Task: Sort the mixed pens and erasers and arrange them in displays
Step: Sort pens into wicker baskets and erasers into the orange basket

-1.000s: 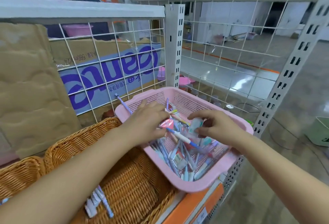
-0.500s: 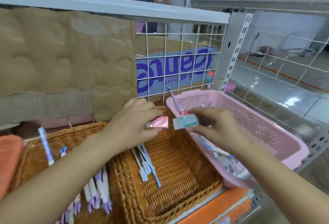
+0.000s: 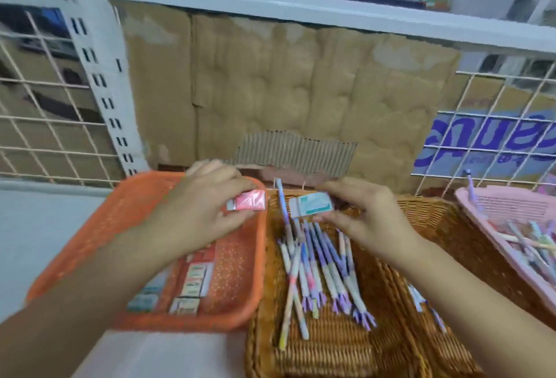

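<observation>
My left hand pinches a pink eraser above the far right corner of the orange tray. My right hand pinches a teal and white eraser over the back of a wicker basket. Several wrapped erasers lie in rows in the orange tray. Several pastel pens lie in the wicker basket. The pink plastic basket at the right edge holds several mixed pens.
A second wicker basket sits between the first one and the pink basket, with a few pens in it. Cardboard and a wire grid back the shelf. A white shelf board runs overhead.
Both hands lifted an eraser each out of the pink basket and carried them left. They now hover by the orange tray and the first wicker basket, and my view has swung left.
</observation>
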